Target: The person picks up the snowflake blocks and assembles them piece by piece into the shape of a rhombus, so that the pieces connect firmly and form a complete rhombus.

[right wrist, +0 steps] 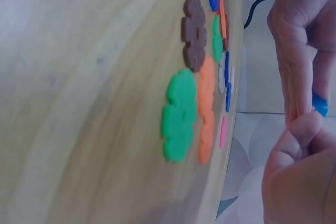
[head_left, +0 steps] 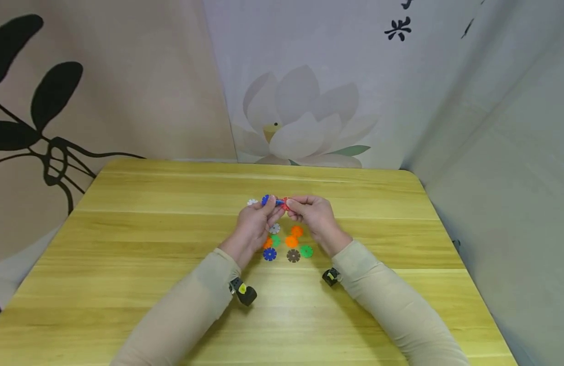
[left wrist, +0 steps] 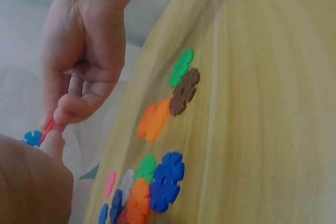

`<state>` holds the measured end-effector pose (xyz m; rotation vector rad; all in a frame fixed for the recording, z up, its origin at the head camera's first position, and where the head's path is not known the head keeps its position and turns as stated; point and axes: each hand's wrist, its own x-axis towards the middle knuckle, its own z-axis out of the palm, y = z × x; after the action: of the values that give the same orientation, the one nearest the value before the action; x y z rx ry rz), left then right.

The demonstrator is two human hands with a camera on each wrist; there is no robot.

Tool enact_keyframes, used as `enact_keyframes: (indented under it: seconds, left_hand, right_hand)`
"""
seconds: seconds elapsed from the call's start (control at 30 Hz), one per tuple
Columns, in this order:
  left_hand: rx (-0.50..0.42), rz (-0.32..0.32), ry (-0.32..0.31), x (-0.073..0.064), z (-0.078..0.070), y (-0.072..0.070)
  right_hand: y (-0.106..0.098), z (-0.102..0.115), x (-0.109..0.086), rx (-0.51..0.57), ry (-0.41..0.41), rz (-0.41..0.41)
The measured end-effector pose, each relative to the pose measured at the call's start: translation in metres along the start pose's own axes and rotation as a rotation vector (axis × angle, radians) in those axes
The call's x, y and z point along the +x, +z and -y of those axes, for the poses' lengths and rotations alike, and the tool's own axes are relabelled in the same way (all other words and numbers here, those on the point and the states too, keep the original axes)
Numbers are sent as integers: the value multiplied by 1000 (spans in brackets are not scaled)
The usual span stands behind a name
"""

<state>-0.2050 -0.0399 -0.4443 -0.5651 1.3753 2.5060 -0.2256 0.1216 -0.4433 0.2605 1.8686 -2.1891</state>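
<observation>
Above the far-middle part of the table, my left hand point(head_left: 253, 223) pinches notched blue plastic snowflake discs point(head_left: 265, 200) between thumb and fingers. My right hand point(head_left: 320, 217) comes in from the other side and pinches a red snowflake disc point(head_left: 286, 204). The two hands meet fingertip to fingertip, and the red disc is right at the blue one. In the left wrist view the red disc point(left wrist: 48, 128) shows edge-on beside a blue disc point(left wrist: 32, 138). Fingers cover most of the held pieces. The right wrist view shows only a bit of blue disc point(right wrist: 319, 105).
Under the hands, loose snowflake discs lie flat on the wooden table point(head_left: 172, 284): a blue disc point(head_left: 270, 254), a brown disc point(head_left: 293, 255), a green disc point(head_left: 306, 251), several orange ones point(head_left: 291, 241) and a grey disc point(head_left: 274, 228). A pink disc point(left wrist: 109, 184) lies farther back. Curtains stand behind the table.
</observation>
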Motion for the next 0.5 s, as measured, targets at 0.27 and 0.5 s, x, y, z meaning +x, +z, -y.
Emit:
enact_keyframes:
  seconds: [0.27,0.5]
  left_hand:
    - [-23,4,-5,0,-1,-2]
    - [42,109,-1,-2,-9,-7]
  right_hand:
    - [3,1,-1,3,7,2]
    - [4,3,1,35,38,50]
